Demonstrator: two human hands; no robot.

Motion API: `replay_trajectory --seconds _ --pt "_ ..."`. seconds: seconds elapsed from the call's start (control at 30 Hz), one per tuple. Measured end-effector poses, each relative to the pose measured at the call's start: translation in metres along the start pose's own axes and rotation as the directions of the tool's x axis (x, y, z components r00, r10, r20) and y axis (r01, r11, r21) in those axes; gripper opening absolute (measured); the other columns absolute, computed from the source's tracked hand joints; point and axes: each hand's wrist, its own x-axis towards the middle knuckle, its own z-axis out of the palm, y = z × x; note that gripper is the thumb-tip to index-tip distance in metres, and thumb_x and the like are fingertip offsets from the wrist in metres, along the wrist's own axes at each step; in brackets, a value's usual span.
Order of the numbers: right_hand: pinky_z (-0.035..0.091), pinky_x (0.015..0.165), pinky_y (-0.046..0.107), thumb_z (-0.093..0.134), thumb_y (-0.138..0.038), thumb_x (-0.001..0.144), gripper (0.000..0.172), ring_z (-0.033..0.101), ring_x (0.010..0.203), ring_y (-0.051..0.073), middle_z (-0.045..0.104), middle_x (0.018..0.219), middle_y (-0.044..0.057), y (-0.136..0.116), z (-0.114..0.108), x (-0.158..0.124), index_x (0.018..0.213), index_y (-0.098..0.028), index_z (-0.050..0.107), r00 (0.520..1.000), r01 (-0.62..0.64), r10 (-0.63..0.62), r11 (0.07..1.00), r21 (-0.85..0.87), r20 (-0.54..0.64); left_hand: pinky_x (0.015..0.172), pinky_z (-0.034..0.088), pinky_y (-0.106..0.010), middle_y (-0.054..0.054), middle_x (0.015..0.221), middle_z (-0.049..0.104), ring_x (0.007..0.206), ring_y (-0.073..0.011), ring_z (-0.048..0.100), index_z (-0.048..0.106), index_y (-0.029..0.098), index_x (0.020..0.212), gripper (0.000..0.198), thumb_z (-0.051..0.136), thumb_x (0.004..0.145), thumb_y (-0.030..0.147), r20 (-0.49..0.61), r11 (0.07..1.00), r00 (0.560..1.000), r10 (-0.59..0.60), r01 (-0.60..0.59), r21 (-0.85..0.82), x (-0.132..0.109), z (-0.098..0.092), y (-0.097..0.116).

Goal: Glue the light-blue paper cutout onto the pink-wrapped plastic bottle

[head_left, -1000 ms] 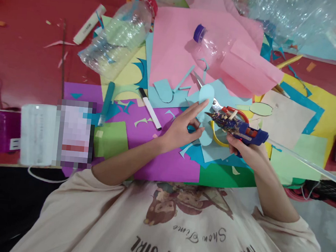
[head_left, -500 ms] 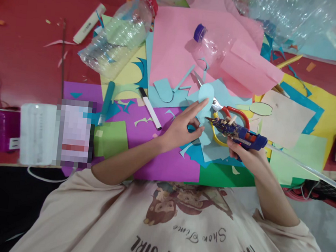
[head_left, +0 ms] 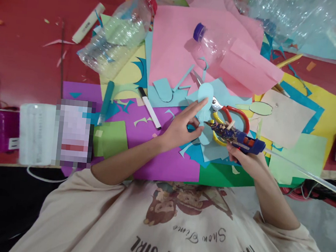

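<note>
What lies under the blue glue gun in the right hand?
Scissors with red and yellow handles lie under the glue gun, on light blue paper scraps. The gun covers part of the handles.

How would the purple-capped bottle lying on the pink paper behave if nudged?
The purple-capped bottle lies on its side and is round, so it would probably roll. It looks clear and empty, so likely light. A folded pink paper covers its lower body, which may damp the rolling.

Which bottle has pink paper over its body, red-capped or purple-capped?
The purple-capped bottle, lying on the pink sheet; pink paper hides its lower half. The red-capped bottle is bare.
</note>
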Motion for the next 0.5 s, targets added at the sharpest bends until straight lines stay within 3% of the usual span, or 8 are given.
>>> replay_trajectory --seconds 0.17,0.4,0.5 --pt "0.041 0.044 0.027 0.068 -0.042 0.063 0.028 0.05 0.044 0.013 0.055 0.048 0.0 0.0 -0.001 0.0 0.058 -0.019 0.054 1.0 0.007 -0.007 1.0 0.008 0.003 0.077 0.055 -0.026 -0.009 0.141 0.051 0.06 -0.0041 0.056 0.031 0.029 0.147 0.065 0.053 0.087 0.039 -0.007 1.0 1.0 -0.001 0.002 0.015 0.0 0.0 -0.001" --pt "0.038 0.043 0.024 0.068 -0.043 0.072 0.026 0.049 0.045 0.012 0.059 0.054 0.0 0.007 -0.01 0.003 0.072 -0.018 0.063 0.997 0.07 -0.068 0.997 0.027 -0.045 0.085 0.055 -0.032 -0.006 0.128 0.06 0.061 -0.0061 0.058 0.032 0.028 0.147 0.065 0.055 0.086 0.035 -0.016 1.0 1.0 -0.013 0.013 0.017 -0.001 0.0 -0.001" --pt "0.037 0.042 0.025 0.067 -0.042 0.074 0.028 0.049 0.045 0.011 0.059 0.055 0.002 0.013 -0.019 0.006 0.061 -0.018 0.06 0.99 0.113 -0.105 0.99 0.082 -0.093 0.084 0.055 -0.031 -0.007 0.134 0.056 0.06 -0.0052 0.057 0.033 0.028 0.146 0.066 0.055 0.084 0.031 -0.022 1.0 1.0 -0.008 0.009 0.013 -0.001 0.0 -0.001"
